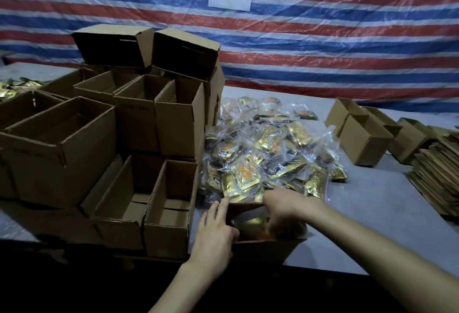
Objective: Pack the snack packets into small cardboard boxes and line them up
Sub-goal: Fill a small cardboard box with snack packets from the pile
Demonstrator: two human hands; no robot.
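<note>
A small open cardboard box (263, 248) stands at the table's near edge, with gold snack packets (250, 222) inside it. My left hand (216, 230) rests on the box's left wall, fingers straight and pointing away from me. My right hand (285, 209) reaches down into the box with curled fingers among the packets; what it holds is hidden. Just behind the box lies a heap of gold and black snack packets in clear plastic bags (268, 148).
Many empty open boxes (139, 203) stand stacked to the left, two closed ones (149, 46) on top at the back. On the right stand a few small boxes (362, 138) and a pile of flat cardboard (437, 171). A striped tarp hangs behind the grey table (372, 213).
</note>
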